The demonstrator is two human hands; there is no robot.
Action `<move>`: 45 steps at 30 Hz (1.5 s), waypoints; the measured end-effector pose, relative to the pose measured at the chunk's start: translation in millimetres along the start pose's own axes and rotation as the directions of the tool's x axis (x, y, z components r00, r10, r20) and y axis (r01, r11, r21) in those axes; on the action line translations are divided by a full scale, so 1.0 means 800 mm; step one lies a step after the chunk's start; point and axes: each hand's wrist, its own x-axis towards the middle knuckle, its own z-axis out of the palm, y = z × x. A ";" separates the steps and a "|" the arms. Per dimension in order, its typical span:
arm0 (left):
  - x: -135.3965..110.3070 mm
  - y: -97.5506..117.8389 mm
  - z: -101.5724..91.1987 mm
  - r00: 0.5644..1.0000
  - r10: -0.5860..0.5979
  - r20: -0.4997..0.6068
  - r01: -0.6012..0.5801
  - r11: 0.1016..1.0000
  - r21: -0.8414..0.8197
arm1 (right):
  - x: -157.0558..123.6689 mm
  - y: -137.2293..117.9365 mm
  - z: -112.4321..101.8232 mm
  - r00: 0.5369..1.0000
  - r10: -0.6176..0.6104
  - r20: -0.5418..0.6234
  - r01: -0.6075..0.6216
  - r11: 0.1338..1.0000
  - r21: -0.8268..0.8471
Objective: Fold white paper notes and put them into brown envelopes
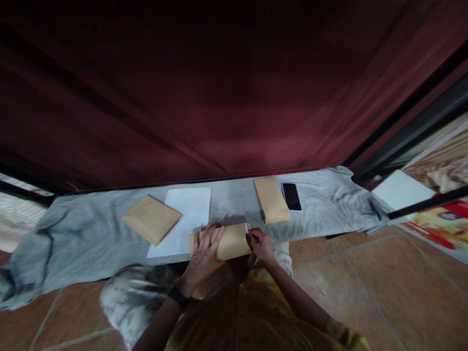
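A brown paper envelope (234, 242) lies crosswise at the near edge of the cloth-covered bench, in front of my body. My left hand (205, 251) holds its left part, fingers spread over the top face. At the envelope's right end, my right hand (261, 246) is closed in a pinch. A thin white edge shows at that end. Whether the right fingers grip the envelope's edge or something white in it is too small to tell. Under the left side lies a white sheet of paper (195, 207), with another brown envelope (149, 219) resting partly on it.
To the right, a stack of brown envelopes (272, 200) lies beside a dark-screened phone (291, 196). Grey cloth (234, 195) covers the narrow bench. Behind it hangs a dark red curtain (234, 122), with black metal bars (402, 131) at the right. Tiled floor (365, 273) lies below.
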 end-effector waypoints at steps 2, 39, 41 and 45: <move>0.002 0.001 0.000 1.000 0.001 -0.002 -0.001 1.000 -0.009 | -0.001 0.001 0.002 1.000 -0.006 -0.026 0.006 1.000 -0.011; 0.006 0.024 0.018 0.886 -0.450 -0.110 0.296 0.733 -0.612 | 0.011 0.031 0.014 0.921 0.381 -0.086 -0.283 0.803 0.524; 0.007 0.039 0.027 0.806 -0.573 0.150 0.411 0.358 -0.838 | 0.012 0.031 0.018 0.907 0.408 -0.102 -0.286 0.776 0.562; 0.021 0.070 0.037 0.674 -0.409 0.616 0.480 -0.391 -0.785 | 0.014 0.031 0.031 0.890 0.442 -0.110 -0.285 0.729 0.622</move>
